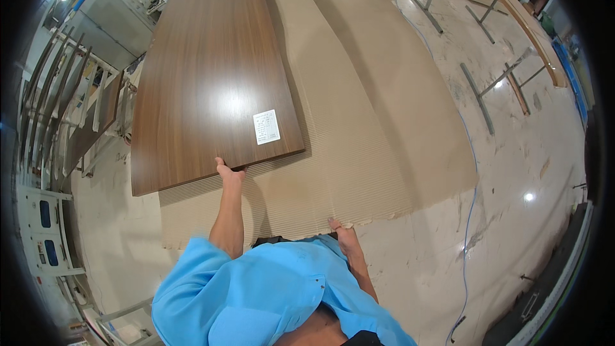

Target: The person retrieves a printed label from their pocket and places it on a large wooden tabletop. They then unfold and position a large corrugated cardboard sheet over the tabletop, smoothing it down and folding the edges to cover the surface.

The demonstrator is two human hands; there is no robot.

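Observation:
A long brown wood-grain panel (205, 38) lies in front of me, with a white printed label (266, 127) near its right near corner. My left hand (230, 173) grips the panel's near edge, thumb at the top edge and fingers hidden underneath. Beneath the panel and out to its right spreads a sheet of tan corrugated cardboard (365, 122), ribbed on its near part. Close to my body, my right hand (346, 236) pinches the ragged near edge of the cardboard; most of its fingertips are hidden.
Dark curved strips (48, 102) and a rack stand at the left. Metal stands (479, 96) are on the floor to the right, by a long wooden bar (532, 25). A thin blue hose (471, 230) runs along the floor beside the cardboard. A grey cabinet (106, 19) stands far left.

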